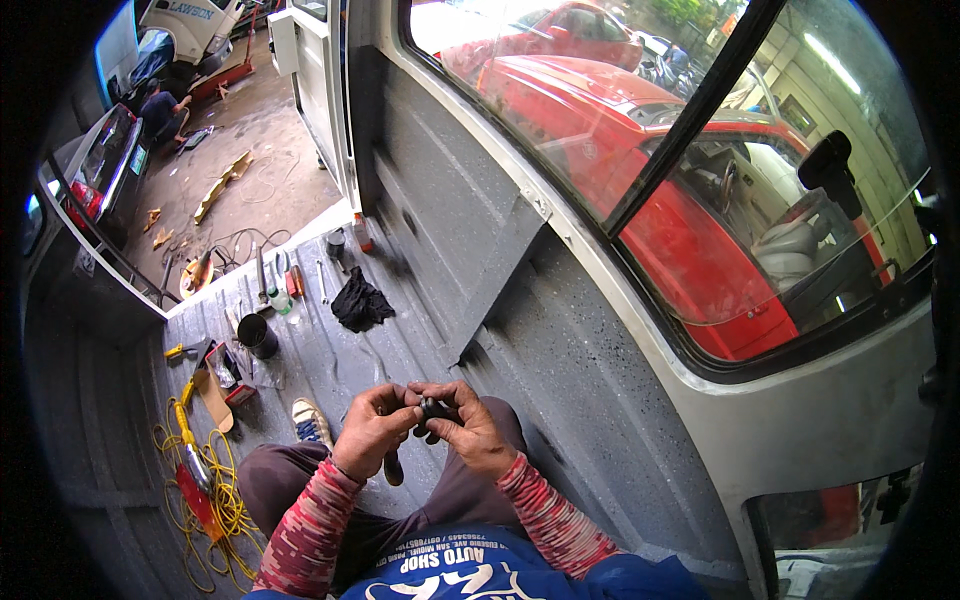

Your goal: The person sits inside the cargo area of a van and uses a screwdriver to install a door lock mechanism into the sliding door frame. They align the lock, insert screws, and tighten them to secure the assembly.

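Note:
Above my lap, my left hand (374, 432) and my right hand (474, 432) meet with bent fingers. Between them is a small, rounded black part (434, 408), pinched from both sides; its exact kind does not show. Below my left palm hangs a dark, rounded end of something (393, 468), mostly hidden by that hand. Beyond my hands a black rag (362, 300) lies crumpled on the grey ribbed floor (330, 350).
To the left are a black cup (257, 336), a red box (240, 394), a yellow-bodied power tool (190, 430) and a coiled yellow cord (236, 515). A wrench (321, 282) and a clear bottle (280, 300) lie farther off. A windowed van wall (600, 330) rises right; a person (162, 112) crouches outside.

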A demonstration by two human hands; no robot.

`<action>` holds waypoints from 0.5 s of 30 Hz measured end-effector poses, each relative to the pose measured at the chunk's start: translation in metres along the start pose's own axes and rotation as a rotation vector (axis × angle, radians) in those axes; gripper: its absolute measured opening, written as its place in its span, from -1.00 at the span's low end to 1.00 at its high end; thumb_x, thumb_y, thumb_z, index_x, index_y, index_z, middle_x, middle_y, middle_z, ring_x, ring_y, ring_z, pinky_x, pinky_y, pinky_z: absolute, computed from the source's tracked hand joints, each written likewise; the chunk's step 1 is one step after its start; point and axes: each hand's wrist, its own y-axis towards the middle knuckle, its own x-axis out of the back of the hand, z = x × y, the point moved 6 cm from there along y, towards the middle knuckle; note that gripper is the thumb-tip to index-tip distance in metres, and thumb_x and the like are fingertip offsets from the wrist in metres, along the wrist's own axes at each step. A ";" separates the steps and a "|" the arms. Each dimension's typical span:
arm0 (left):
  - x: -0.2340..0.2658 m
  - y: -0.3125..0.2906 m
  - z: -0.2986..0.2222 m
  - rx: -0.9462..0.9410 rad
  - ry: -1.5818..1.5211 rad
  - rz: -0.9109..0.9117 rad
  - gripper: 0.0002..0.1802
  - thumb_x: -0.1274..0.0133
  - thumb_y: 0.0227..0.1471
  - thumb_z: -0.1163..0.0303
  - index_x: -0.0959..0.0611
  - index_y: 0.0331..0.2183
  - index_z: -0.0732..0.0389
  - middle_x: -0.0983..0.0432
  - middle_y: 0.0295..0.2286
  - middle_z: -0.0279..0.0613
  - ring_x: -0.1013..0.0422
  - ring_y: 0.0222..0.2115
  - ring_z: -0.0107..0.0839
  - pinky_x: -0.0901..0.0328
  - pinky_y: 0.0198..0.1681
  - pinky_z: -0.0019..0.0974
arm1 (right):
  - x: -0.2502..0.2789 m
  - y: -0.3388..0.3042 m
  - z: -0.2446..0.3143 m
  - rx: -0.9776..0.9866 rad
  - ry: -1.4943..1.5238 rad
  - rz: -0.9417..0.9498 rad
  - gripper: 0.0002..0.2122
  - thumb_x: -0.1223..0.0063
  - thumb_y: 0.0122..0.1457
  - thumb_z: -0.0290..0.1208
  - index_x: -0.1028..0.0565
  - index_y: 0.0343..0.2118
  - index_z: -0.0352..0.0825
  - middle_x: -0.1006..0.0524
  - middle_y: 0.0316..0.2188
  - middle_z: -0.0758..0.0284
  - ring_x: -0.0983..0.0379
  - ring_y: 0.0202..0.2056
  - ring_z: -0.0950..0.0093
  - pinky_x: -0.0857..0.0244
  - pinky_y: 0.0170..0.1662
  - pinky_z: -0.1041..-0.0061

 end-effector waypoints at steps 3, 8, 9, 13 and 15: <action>0.001 0.000 0.002 -0.002 0.037 -0.008 -0.84 -0.11 0.14 0.37 -0.55 -0.28 0.25 -0.43 -0.54 -0.41 -0.25 -0.59 -0.69 -0.18 -0.58 -0.56 | 0.000 0.001 -0.001 -0.033 -0.035 0.000 -0.72 0.06 0.35 -0.60 -0.28 0.07 -0.23 -0.24 0.31 0.18 -0.44 0.05 0.44 -0.45 -0.02 0.46; -0.001 0.000 0.000 -0.121 0.068 -0.029 -0.84 -0.05 0.17 0.35 -0.52 -0.30 0.25 -0.43 -0.52 -0.40 -0.34 -0.54 -0.64 -0.27 -0.53 -0.52 | -0.004 0.002 0.006 0.014 -0.135 -0.061 -0.63 0.01 0.32 -0.61 -0.25 0.14 -0.26 -0.33 0.16 0.23 -0.48 -0.04 0.48 -0.46 -0.02 0.51; -0.002 0.001 0.000 -0.142 0.071 -0.039 -0.85 -0.04 0.18 0.36 -0.51 -0.31 0.25 -0.43 -0.52 -0.39 -0.36 -0.52 -0.63 -0.29 -0.51 -0.51 | -0.003 0.001 0.004 -0.017 -0.123 -0.090 -0.60 -0.01 0.31 -0.62 -0.24 0.17 -0.26 -0.39 0.08 0.27 -0.49 -0.08 0.51 -0.46 -0.04 0.52; -0.004 0.006 -0.001 -0.277 0.237 -0.101 -0.83 0.02 0.20 0.36 -0.48 -0.30 0.29 -0.44 -0.49 -0.33 -0.39 -0.48 -0.53 -0.34 -0.42 -0.40 | -0.003 0.001 -0.003 -0.021 -0.102 -0.104 -0.64 -0.03 0.33 -0.55 -0.25 0.13 -0.28 -0.31 0.17 0.19 -0.49 -0.02 0.49 -0.49 -0.03 0.52; -0.002 0.007 0.000 -0.297 0.454 -0.177 -0.82 0.03 0.23 0.35 -0.46 -0.29 0.29 -0.38 -0.47 -0.35 -0.31 -0.46 -0.56 -0.30 -0.36 -0.44 | -0.002 0.002 -0.009 -0.023 -0.130 -0.107 -0.64 -0.05 0.33 -0.53 -0.25 0.13 -0.29 -0.37 0.07 0.23 -0.48 -0.03 0.50 -0.48 -0.04 0.53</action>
